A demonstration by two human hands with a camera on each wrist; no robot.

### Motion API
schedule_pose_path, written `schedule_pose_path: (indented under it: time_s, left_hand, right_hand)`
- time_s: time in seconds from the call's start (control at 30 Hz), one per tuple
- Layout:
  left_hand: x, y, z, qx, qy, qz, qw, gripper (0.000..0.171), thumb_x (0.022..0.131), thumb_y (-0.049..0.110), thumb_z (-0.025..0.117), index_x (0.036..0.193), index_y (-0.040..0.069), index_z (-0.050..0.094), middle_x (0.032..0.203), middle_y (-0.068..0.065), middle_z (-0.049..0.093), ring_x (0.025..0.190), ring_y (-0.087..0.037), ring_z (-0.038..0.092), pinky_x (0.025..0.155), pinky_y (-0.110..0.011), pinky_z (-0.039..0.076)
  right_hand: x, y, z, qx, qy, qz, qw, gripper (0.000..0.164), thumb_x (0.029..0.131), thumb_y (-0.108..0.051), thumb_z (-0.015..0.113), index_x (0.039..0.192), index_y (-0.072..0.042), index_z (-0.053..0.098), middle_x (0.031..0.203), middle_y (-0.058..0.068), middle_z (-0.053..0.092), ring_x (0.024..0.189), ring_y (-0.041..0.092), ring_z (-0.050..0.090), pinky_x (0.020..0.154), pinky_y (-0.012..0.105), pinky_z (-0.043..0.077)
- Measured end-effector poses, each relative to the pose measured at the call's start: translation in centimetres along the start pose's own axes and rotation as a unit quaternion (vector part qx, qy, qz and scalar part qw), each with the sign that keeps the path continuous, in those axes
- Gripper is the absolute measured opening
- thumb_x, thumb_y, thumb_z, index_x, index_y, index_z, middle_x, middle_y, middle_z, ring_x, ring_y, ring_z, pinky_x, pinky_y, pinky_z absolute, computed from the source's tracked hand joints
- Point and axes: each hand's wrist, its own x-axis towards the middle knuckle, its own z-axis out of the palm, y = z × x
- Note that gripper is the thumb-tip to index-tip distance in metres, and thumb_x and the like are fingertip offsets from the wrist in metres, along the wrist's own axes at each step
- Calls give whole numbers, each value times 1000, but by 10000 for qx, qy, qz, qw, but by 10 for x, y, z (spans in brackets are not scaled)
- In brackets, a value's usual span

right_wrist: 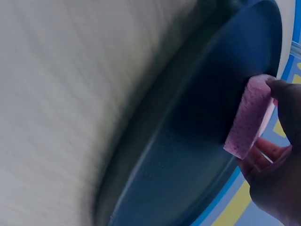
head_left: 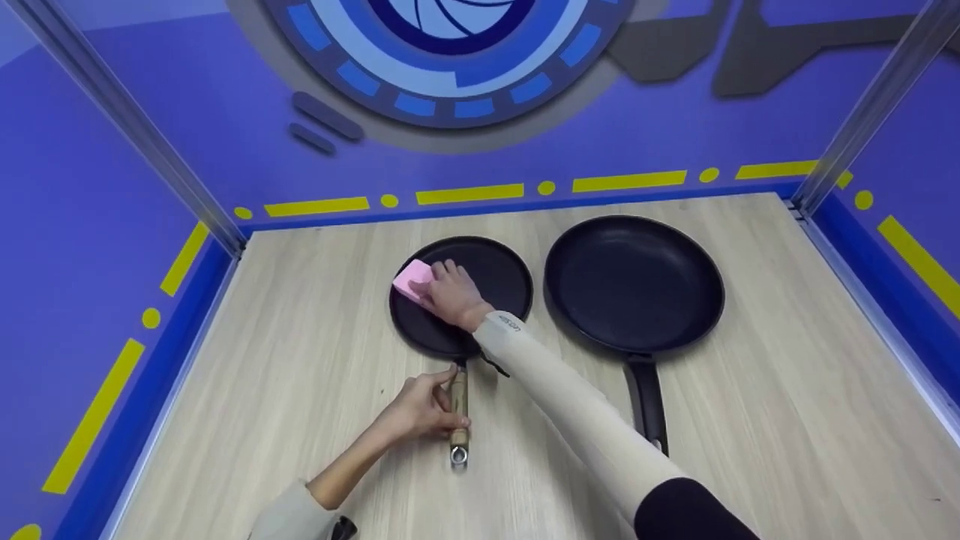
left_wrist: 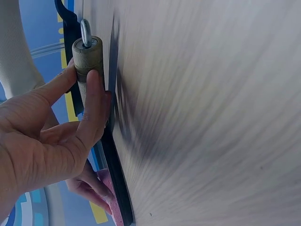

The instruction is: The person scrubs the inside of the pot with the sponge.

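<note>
A pink sponge (head_left: 412, 279) lies against the left part of a small flat black pan (head_left: 495, 274). My right hand (head_left: 454, 294) grips the sponge, thumb on one side and fingers on the other, as the right wrist view also shows with the sponge (right_wrist: 249, 115) on the dark pan surface. My left hand (head_left: 422, 407) holds the pan's wooden handle (head_left: 460, 390), which ends in a metal ring (head_left: 459, 454). In the left wrist view, thumb and fingers of the left hand (left_wrist: 61, 127) curl about the handle (left_wrist: 88, 59) near its ring end.
To the right sits a larger, deeper black frying pan (head_left: 634, 285), its black handle (head_left: 649, 405) pointing toward me, partly behind my right sleeve (head_left: 570, 405). The light wooden table (head_left: 300, 300) is bounded by blue panels (head_left: 187, 112) at back and sides.
</note>
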Motion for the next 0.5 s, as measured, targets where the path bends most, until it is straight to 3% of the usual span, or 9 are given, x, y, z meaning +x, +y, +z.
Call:
schedule_pose_path:
  time_s: [0.13,0.23,0.37,0.5]
  left_hand:
    - [-4,0,2,-108,-78,-5,9999,91,78,1,87,152,-11,34,78,-10,66,59,-8,62,57,-33,66]
    - [-5,-1,3,-132,-134,-91,9998,92,80,2,86,153,-10,33,79,-9,65,58,-8,61,58,-37,67]
    - [-4,-2,2,-115,-133,-204,9996,92,80,3,86,153,-9,33,81,-8,64,58,-7,60,59,-38,67]
    - [-1,-1,-1,-102,-160,-242,9995,91,81,4,86,155,-7,33,84,-7,63,57,-6,60,59,-36,67]
  right_hand:
    - [4,9,-1,-201,-48,301,9993,42,106,-42,53,128,-12,72,128,17,61,122,33,53,106,44,52]
    - [3,22,-3,-127,22,778,9969,48,107,-42,51,120,-2,73,127,19,62,122,34,53,107,46,52]
    - [3,35,-1,-40,234,1491,9885,42,106,-41,54,125,-8,72,127,20,62,123,36,53,105,46,53]
    - [9,38,2,-68,202,1641,9862,42,105,-40,54,138,-14,63,128,23,60,124,39,52,104,46,51]
